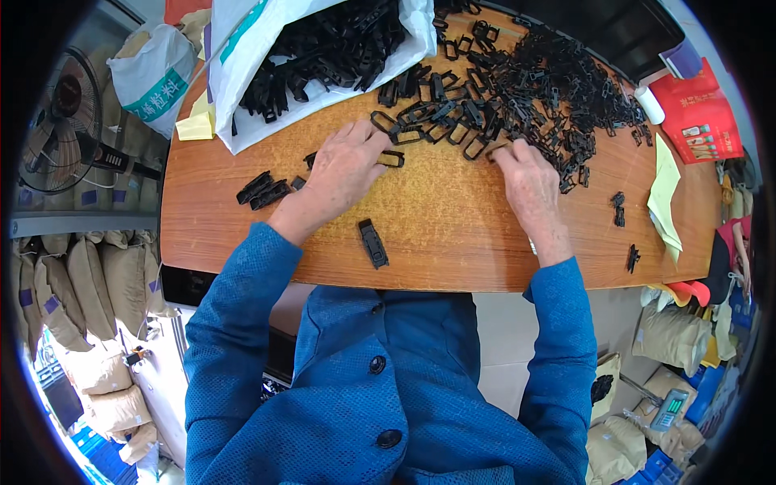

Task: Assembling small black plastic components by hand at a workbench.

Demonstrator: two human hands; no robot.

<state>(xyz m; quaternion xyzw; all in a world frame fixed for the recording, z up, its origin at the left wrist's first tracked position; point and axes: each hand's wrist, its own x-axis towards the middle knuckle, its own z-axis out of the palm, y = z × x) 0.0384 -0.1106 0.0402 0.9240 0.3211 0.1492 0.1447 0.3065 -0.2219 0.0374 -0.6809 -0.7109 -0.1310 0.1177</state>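
My left hand (pixel 343 170) is bent palm-down over the table, fingers curled together. A black plastic frame (pixel 394 159), an oblong loop, sticks out past its thumb side; the part under the palm is hidden. My right hand (pixel 529 182) pinches at the near edge of the pile, where a black frame (pixel 475 147) meets its fingertips. In front of me lies a single long black plastic clip (pixel 373 243), apart from both hands. Several similar black clips (pixel 263 191) lie together left of my left wrist.
A large pile of black frames and small parts (pixel 541 89) covers the far right of the wooden table (pixel 453 250). An open white sack (pixel 238 133) of black pieces lies far left. Small black parts (pixel 618 208) and yellow paper (pixel 664 198) are at right; a fan (pixel 69 121) stands left.
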